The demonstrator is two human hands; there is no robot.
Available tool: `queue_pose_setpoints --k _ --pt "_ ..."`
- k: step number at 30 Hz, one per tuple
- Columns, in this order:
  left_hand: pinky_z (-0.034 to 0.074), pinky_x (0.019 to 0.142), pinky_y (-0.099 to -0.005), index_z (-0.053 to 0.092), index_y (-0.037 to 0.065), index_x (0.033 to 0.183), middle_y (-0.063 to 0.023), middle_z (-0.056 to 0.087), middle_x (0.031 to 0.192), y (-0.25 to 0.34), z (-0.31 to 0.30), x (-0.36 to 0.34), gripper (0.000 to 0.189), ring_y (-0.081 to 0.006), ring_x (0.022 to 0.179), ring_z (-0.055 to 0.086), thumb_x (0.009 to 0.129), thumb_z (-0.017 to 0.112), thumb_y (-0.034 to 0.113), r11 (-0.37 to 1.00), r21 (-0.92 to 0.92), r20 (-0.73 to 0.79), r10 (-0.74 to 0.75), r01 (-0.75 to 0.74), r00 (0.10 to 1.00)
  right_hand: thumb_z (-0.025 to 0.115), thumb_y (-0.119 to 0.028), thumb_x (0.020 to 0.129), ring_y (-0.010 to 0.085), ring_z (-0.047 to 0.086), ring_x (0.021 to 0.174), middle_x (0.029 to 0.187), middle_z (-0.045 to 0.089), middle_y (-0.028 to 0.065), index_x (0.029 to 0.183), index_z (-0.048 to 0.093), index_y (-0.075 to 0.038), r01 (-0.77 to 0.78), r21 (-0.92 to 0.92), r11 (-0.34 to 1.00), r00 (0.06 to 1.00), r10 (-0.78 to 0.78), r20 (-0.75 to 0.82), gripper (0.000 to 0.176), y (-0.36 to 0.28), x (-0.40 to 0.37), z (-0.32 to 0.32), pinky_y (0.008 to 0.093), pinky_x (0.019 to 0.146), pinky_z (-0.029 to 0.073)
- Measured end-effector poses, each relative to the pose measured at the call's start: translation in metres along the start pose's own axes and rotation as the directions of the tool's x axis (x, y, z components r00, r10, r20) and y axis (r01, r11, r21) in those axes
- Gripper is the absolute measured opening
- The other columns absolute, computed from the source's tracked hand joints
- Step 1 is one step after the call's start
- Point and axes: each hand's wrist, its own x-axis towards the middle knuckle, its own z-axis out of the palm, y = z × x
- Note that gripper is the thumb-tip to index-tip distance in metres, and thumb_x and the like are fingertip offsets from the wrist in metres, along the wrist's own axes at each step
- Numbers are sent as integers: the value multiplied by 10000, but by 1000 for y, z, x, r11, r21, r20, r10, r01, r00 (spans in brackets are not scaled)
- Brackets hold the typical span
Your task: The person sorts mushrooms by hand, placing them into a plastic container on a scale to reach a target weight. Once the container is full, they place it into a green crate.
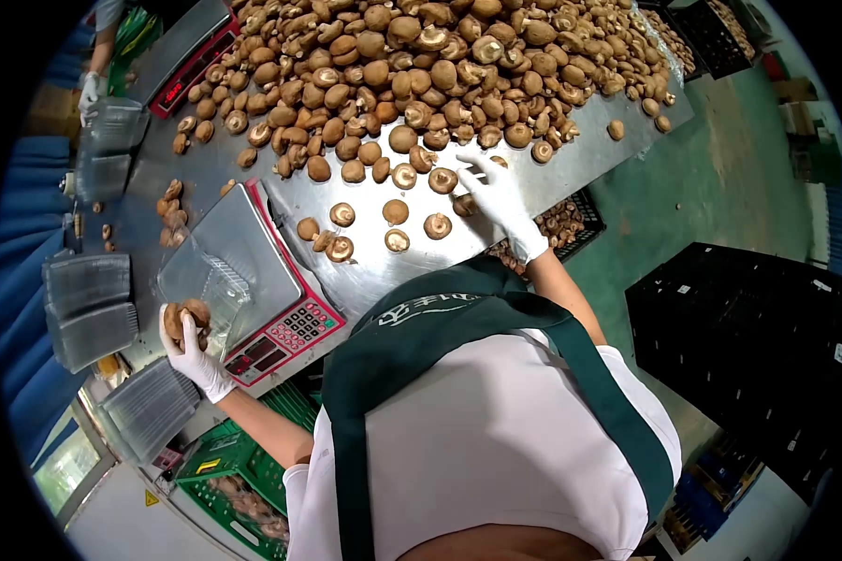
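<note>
In the head view my left hand [195,360], in a white glove, is closed around brown mushrooms [189,320]. It holds them at the near left edge of a clear plastic tray [217,280] on a red-framed scale [281,229]. My right hand [500,201], also gloved, is over the metal table with its fingers apart. Close to its fingertips lies a single mushroom [442,180], and another mushroom [464,205] is partly hidden beside the palm. Several loose mushrooms lie between the hand and the scale.
A large mushroom heap [421,75] covers the table's far side. Stacked clear trays [89,309] line the left edge. Another scale [192,65] and a co-worker's gloved hand [90,96] are at upper left. Black crates [739,346] stand right; a green crate [239,477] is below left.
</note>
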Motion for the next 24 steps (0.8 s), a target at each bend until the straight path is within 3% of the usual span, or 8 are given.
queue_pose_setpoints --k 2,4,6,8,12,15,22,24 --pt "463 863 -320 551 60 1210 -145 462 1290 -15 -16 8 449 -253 1135 506 800 684 187 732 595 134 315 -331 939 592 -233 841 177 658 744 885 680 124 1102 619 -63 -1 -104 995 999 -3 -46 313 17 8 -6 278 716 510" --pt "368 989 -341 568 72 1201 -143 427 1327 -28 -13 4 455 -269 1220 427 784 699 198 594 763 173 195 -256 966 598 -270 824 216 662 775 876 676 145 1099 623 -71 -45 -104 994 998 40 -42 340 23 12 -8 302 742 510" --pt "327 1028 -384 564 80 1208 -137 444 1331 -35 -5 2 463 -305 1223 426 794 683 252 701 674 130 198 -234 971 586 -307 812 257 657 807 869 668 165 1092 628 -80 -19 -284 959 999 10 -32 364 23 16 -3 332 756 509" --pt "290 1052 -427 566 90 1206 -127 464 1331 -37 0 4 454 -324 1238 409 817 647 312 428 854 196 262 -296 945 580 -370 794 314 642 815 835 662 169 1073 632 -74 86 -446 891 993 -112 -33 410 30 20 10 396 760 501" --pt "281 1050 -451 599 84 1154 -118 492 1310 -18 55 -16 374 -345 1237 407 831 623 271 240 943 98 466 -232 879 645 -258 738 325 543 932 1066 558 128 1044 608 -79 206 -566 798 976 -128 174 356 18 7 44 407 765 489" --pt "308 1038 -418 615 38 1090 -181 496 1264 -7 111 -35 308 -321 1224 425 813 632 171 634 581 216 485 -511 848 636 -181 737 310 534 918 1079 536 87 1070 579 -88 442 -556 704 897 -360 256 351 21 -10 66 413 739 495" --pt "372 989 -376 534 62 1208 -185 452 1295 -35 255 -48 474 -334 1176 461 777 652 223 753 237 697 308 -613 648 648 -187 739 310 559 949 1005 587 139 1187 505 -65 432 -420 798 901 -367 231 485 27 -3 69 398 771 481" --pt "375 990 -401 446 65 1290 -198 405 1339 -37 301 -44 622 -365 1196 433 752 672 281 733 231 781 252 -640 571 652 -197 731 311 556 976 1024 593 136 1176 527 -75 313 -496 810 939 -187 288 478 18 0 69 390 797 473"
